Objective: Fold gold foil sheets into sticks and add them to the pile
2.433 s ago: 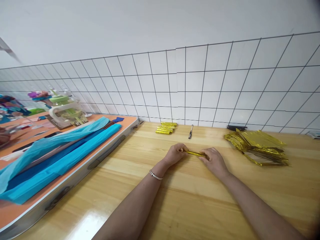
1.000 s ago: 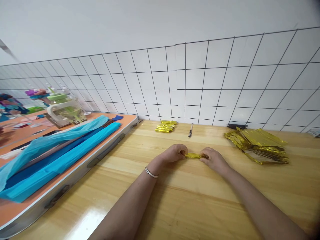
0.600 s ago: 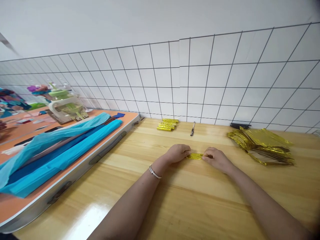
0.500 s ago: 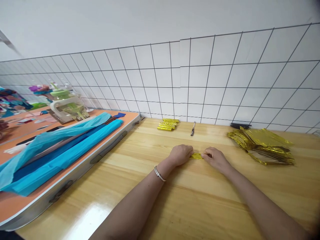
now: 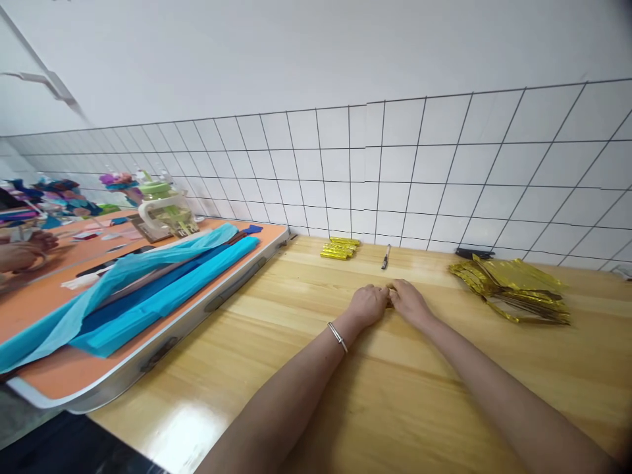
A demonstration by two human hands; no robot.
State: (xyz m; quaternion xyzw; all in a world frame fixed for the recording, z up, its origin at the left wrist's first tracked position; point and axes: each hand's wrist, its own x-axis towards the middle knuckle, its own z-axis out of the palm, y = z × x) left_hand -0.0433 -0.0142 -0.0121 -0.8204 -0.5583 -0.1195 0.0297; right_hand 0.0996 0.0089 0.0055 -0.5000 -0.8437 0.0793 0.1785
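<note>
Closely paired, the left hand (image 5: 369, 305) and right hand (image 5: 409, 303) meet at the counter (image 5: 405, 401) — fingers clamped on a gold foil strip (image 5: 390, 303), mostly hidden between them — while narrow foil bundles (image 5: 340, 249) and a slim tool (image 5: 386, 257) lie beyond, near the wall (image 5: 336, 184).

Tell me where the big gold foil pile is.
In the head view, the foil pile lies right of the right hand, just in front of the black object.

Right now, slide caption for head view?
Bare left hand and bare right hand close together over pale wooden table, gold foil stack at right.
</note>
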